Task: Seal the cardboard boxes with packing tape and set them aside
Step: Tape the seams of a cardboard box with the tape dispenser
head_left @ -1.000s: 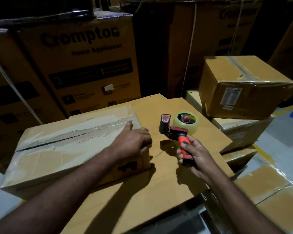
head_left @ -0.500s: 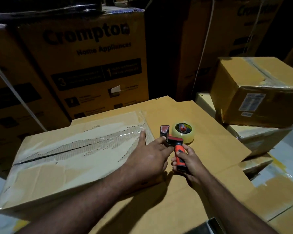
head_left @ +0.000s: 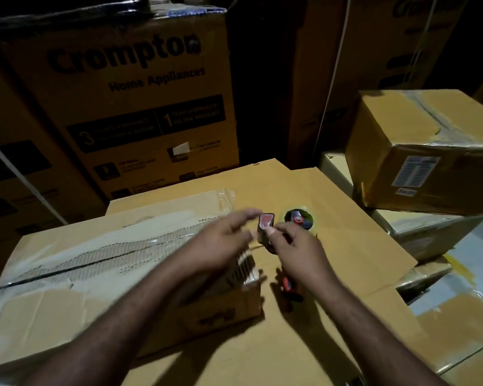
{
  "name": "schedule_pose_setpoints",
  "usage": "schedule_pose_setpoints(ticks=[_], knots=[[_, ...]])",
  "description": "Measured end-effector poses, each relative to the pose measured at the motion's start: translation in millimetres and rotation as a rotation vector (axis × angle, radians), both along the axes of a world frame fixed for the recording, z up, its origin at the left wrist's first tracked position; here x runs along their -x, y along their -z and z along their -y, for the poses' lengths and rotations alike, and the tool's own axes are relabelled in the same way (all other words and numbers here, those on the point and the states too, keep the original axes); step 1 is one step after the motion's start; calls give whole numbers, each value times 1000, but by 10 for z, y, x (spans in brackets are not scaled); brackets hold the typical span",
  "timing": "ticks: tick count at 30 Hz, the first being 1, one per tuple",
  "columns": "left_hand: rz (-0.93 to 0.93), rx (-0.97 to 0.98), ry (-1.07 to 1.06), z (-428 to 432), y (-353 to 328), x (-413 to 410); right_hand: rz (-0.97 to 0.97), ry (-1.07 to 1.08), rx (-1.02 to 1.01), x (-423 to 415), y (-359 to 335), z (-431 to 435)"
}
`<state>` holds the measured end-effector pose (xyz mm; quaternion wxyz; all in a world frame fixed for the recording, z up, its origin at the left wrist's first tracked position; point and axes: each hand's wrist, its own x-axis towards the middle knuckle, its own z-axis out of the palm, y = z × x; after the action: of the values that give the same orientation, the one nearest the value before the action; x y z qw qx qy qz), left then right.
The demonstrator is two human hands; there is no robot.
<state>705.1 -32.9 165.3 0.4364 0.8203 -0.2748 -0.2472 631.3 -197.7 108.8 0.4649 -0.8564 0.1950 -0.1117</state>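
Note:
A long flat cardboard box (head_left: 95,263) lies at the left, with clear tape along its top seam. Just off its right end sits a red and black tape dispenser (head_left: 300,218) with a yellowish roll. My right hand (head_left: 299,249) lies over the dispenser, fingertips pinched at its front plate, and the red handle pokes out below my palm. My left hand (head_left: 221,246) is blurred and hovers over the box's right end, fingers spread, its tips close to the dispenser's head and holding nothing.
Box and dispenser rest on a big flat cardboard sheet (head_left: 346,274). A taped, labelled box (head_left: 418,151) sits on a stack of flatter boxes (head_left: 430,232) at the right. Tall printed cartons (head_left: 140,107) wall off the back. More cardboard (head_left: 457,330) lies low at the right.
My right hand has slid from the handle up to the dispenser's head. My left hand has lifted off the box's end and come toward the dispenser. The view has moved closer.

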Motion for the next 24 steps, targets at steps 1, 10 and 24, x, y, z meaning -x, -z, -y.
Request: schedule_pose_setpoints(ticks=[1,10,24], knots=[[112,28,-125,11,-36,-133,35,-34,-45,62,-92,-157],[371,-754,-251,225,284,-1065,-79,-278,272,26,-7,-865],[619,-635,-392,424,417,-1375,-232,-317,349,-212,-99,-767]])
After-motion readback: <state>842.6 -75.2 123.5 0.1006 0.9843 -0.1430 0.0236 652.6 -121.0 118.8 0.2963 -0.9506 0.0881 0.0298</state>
